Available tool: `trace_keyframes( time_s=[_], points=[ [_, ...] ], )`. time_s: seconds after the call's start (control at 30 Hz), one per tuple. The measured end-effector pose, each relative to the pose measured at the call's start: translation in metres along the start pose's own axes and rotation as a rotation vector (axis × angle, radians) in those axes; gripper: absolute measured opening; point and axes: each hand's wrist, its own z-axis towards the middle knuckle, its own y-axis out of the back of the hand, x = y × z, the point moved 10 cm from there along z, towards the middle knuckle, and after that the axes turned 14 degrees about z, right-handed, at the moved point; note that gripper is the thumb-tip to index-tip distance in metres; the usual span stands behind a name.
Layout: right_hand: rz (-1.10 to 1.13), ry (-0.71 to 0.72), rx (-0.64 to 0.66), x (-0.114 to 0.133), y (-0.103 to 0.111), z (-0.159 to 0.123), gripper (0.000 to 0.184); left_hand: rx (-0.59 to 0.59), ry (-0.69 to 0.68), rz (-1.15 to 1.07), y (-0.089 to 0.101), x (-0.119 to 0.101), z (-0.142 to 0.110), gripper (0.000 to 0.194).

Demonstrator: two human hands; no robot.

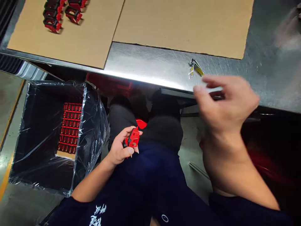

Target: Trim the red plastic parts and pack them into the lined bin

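The small yellow-and-silver pieces (198, 69) lie on the desk (150, 61) near its front edge, just beyond the fingertips of the right hand (228, 102), the nearer one, and slant toward them; its blurred grip is spread, thumb apart from fingers. Before that edge, the left hand (119, 149) pinches the red part (134, 137), long axis pointing roughly deskward

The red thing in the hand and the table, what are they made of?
The red thing in the left hand: perhaps plastic or painted metal; it looks smooth, its red quite even. The table: probably bare metal, grey, shiny and scratched.
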Motion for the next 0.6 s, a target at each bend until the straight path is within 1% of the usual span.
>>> trace_keyframes(
  time_s=[0.07,0.1,0.13,0.2,0.37,0.5,0.6],
  points=[
    [-0.201,-0.212,0.035,-0.041,0.000,0.030,0.052,0.028,0.011,-0.010,-0.005,0.001,0.000,0.077],
    [-0.272,-0.285,0.068,-0.056,-0.003,0.039,0.061,0.038,0.020,-0.009,-0.007,0.002,0.000,0.077],
    [-0.312,-0.327,0.094,-0.065,-0.007,0.045,0.064,0.046,0.030,-0.005,-0.009,0.004,-0.001,0.078],
    [-0.338,-0.351,0.113,-0.072,-0.012,0.049,0.062,0.054,0.039,0.000,-0.011,0.006,-0.001,0.078],
    [-0.323,-0.340,0.091,-0.067,-0.016,0.043,0.058,0.053,0.067,0.020,-0.010,0.010,-0.003,0.076],
    [-0.326,-0.324,0.023,-0.071,-0.012,0.048,0.039,0.077,0.025,0.065,-0.013,0.002,0.000,0.077],
    [-0.327,-0.241,-0.030,-0.073,-0.007,0.054,0.029,0.094,-0.028,0.060,-0.014,-0.006,0.000,0.076]
  ],
)
